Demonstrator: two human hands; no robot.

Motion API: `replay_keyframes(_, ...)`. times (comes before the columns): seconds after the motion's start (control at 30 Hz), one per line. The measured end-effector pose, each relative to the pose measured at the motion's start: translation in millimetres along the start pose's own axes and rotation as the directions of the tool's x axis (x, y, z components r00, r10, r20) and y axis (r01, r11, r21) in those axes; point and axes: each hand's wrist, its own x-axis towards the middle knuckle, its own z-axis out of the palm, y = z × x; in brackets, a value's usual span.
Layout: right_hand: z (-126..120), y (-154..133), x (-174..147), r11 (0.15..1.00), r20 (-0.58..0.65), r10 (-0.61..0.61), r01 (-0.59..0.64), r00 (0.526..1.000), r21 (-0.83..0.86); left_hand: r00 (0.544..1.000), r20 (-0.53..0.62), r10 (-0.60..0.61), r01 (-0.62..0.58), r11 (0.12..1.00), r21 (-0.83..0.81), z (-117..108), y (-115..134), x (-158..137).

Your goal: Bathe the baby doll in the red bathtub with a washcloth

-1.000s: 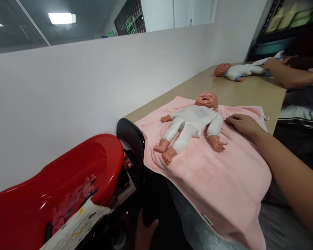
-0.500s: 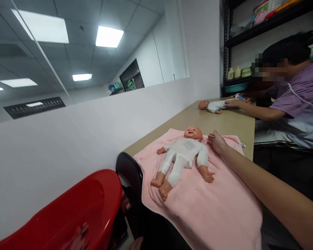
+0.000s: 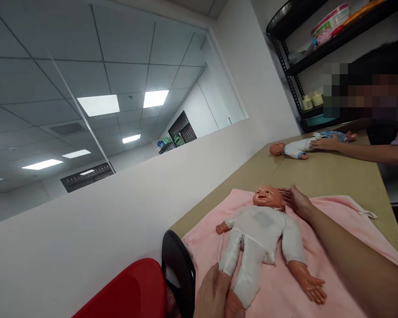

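Noted smooth, glossy moulded plastic on doll head [image 3: 267, 198], beside right fingers [image 3: 286, 196]. Between right and left fingers [image 3: 212, 277]: white cloth on doll body [image 3: 257, 225], mostly matt, faint sheen down the legs. Around both sets of fingers: soft-looking matt cloth on pink towel [image 3: 279, 293]. Beyond right fingers: smooth, low-sheen top on table [image 3: 331, 174]. Left of left fingers: glossy plastic on red tub [image 3: 129, 291]; matt, smooth finish on wall [image 3: 116, 238].

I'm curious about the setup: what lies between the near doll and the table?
A pink towel, spread under the near doll on the table; the head view shows it.
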Motion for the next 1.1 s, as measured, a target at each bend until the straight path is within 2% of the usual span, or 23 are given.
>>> replay_keyframes(0.07,3.8,0.0,0.2,0.996,0.092,-0.02,0.028,0.996,-0.09,0.987,0.154,-0.048,0.044,0.999,0.031,-22.6,16.0,19.0)
replay_keyframes(0.17,11.7,-3.2,-0.4,0.984,0.189,0.004,0.03,0.982,-0.176,0.959,0.253,-0.13,0.129,0.991,0.02,-49.6,34.9,36.6)
replay_keyframes(0.33,21.3,-13.7,-2.1,0.979,0.317,0.047,0.019,0.947,-0.202,0.882,0.416,-0.222,0.183,0.974,0.13,-68.2,56.4,48.8)
replay_keyframes(0.43,23.1,-18.9,-6.1,0.982,0.414,0.122,-0.049,0.902,-0.183,0.874,0.412,-0.256,0.19,0.962,0.194,-65.7,59.9,52.9)
replay_keyframes(0.5,22.7,-20.9,-9.6,0.975,0.423,0.184,-0.11,0.887,-0.193,0.885,0.395,-0.246,0.18,0.964,0.196,-60.8,58.0,55.3)
replay_keyframes(0.6,21.8,-20.9,-14.5,0.977,0.392,0.195,-0.141,0.899,-0.162,0.9,0.374,-0.226,0.179,0.971,0.157,-53.0,53.4,58.6)
replay_keyframes(0.73,26.5,-16.2,-19.6,0.988,0.401,0.148,-0.156,0.904,-0.014,0.913,0.346,-0.218,0.207,0.976,0.07,-47.3,53.1,60.2)
replay_keyframes(0.87,33.1,-10.5,-21.5,0.989,0.306,0.07,-0.105,0.949,0.099,0.916,0.323,-0.237,0.227,0.971,0.068,-46.8,57.9,58.9)
replay_keyframes(1.1,31.3,-15.0,-25.9,0.983,0.285,0.067,-0.112,0.956,0.145,0.918,0.323,-0.23,0.229,0.973,0.041,-50.7,63.4,56.2)
